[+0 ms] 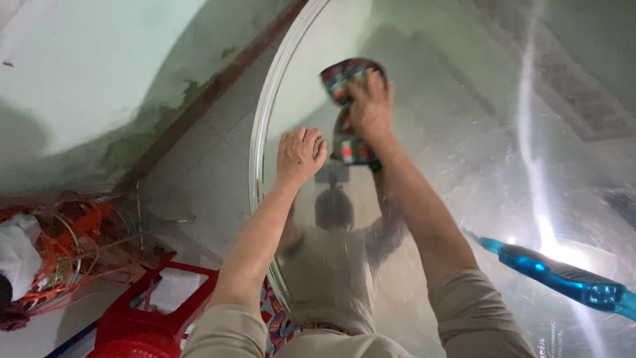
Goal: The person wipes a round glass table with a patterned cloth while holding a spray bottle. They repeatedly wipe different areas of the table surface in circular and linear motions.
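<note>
A crumpled multicoloured cloth (346, 109), patterned in red, blue, green and white, lies bunched under the right hand (371, 106), pressed flat against a round glass bench (464, 132). Part of it trails toward the wrist, just beside the left hand (299, 156). The glass is shiny, streaked, and mirrors the person.

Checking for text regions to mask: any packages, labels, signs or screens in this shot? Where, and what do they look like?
No packages, signs or screens.
Blue tool: lower right on the glass tabletop, long translucent blue plastic; a small panel near its end could be a label, too blurred to tell.
Faint pale marking: bottom right edge on the glass, possibly print, unreadable.
</note>
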